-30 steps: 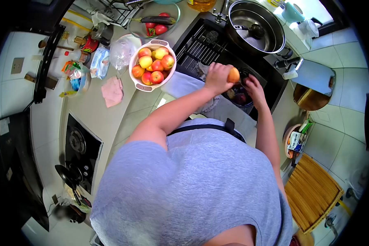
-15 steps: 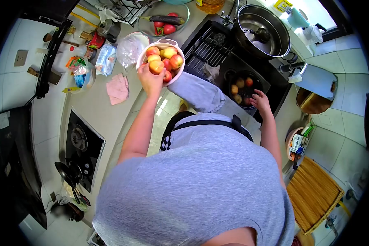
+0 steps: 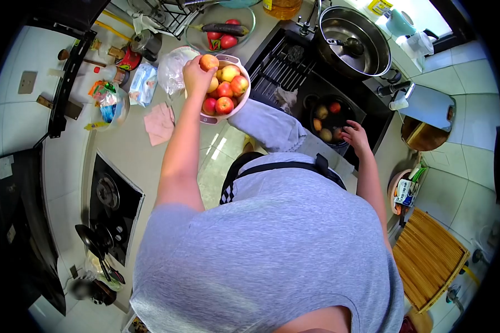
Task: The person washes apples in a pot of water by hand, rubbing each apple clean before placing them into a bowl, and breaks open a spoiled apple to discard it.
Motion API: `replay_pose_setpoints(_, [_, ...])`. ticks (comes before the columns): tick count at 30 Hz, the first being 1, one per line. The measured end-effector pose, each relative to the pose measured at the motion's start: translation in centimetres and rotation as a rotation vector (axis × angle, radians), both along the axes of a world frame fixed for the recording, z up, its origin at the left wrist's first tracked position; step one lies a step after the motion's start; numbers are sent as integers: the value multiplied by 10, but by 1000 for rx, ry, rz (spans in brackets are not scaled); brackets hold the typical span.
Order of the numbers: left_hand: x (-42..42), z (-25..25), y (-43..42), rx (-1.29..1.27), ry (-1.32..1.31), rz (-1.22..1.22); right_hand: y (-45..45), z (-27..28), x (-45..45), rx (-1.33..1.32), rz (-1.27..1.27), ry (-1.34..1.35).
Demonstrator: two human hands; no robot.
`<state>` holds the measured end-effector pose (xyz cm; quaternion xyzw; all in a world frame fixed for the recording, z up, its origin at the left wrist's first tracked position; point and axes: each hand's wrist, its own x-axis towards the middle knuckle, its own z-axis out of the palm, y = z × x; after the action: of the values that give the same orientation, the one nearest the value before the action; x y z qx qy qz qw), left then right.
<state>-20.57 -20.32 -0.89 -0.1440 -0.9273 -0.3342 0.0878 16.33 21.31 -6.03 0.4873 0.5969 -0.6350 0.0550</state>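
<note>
The left hand (image 3: 197,76) holds a round orange-yellow fruit (image 3: 209,62), its fingers closed around it, over the far left part of the pink bowl (image 3: 208,119). The bowl sits at the edge of the surface (image 3: 129,139) and holds a pile (image 3: 224,90) of red and yellow fruit. The right hand (image 3: 356,137) is held palm down at the right side of the black basin (image 3: 347,104), fingers loosely spread and slightly curled, grasping nothing that can be seen. Its fingertips are close to a reddish piece in the basin; whether they touch it cannot be told. Several more pieces, some red and some brownish, lie in the basin, which is in the dark sink (image 3: 366,119).

A grey towel (image 3: 269,125) hangs over the sink's near edge, to the right of the pink bowl. Beyond the basin stands a large metal pot (image 3: 370,55) with a dark ladle (image 3: 352,46) inside. Just beyond the pink bowl, a glass bowl (image 3: 192,43) holds an eggplant (image 3: 226,29) and red vegetables (image 3: 228,41). A clear plastic bag (image 3: 172,71) is just left of the pink bowl, with a pink cloth (image 3: 159,124) lying flat nearer the person.
</note>
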Motion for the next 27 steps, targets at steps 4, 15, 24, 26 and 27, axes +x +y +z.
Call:
replay_pose_setpoints(4, [-26, 1, 8, -221, -323, -47, -2, -3, 4, 9, -7, 12])
replay_pose_setpoints(15, [-25, -14, 14, -297, -68, -71, -3, -19, 33, -20, -71, -14])
replay_pose_setpoints(24, [31, 36, 68, -150, 429, -236, 6, -40, 42, 45, -129, 10])
replay_pose_setpoints(26, [59, 46, 98, -89, 369, -362, 8, -47, 42, 62, -202, -3])
replay_pose_setpoints(27, [72, 47, 117, -34, 317, -446, 11, -53, 45, 72, -223, -9])
